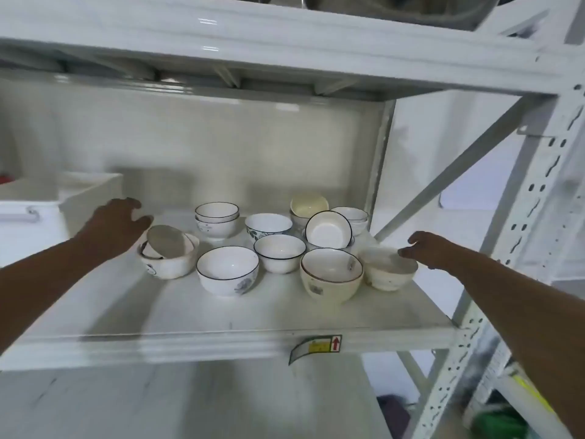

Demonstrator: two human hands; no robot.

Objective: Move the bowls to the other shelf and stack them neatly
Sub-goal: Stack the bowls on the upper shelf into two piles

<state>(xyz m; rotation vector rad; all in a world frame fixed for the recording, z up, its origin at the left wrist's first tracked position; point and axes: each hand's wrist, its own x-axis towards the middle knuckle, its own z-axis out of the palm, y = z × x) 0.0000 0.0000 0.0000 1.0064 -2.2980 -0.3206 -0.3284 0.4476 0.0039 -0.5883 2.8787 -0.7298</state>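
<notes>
Bowls clustered on middle shelf (pixel 221 315), approx 12, some nested or tipped. L hand (pixel 115 226) spread open, empty, just behind leftmost bowl (pixel 169 259), which holds 1 tilted bowl (pixel 166 242) inside. R hand (pixel 427 250) open, fingertips at rim of rightmost bowl (pixel 391 269); no clamp yet. Risk: tilted inner bowl may slide out when lifted. Rightmost bowl sits near shelf's R edge; a nudge could push it off. Crowding w/ neighbours invites knocks, chips.
</notes>
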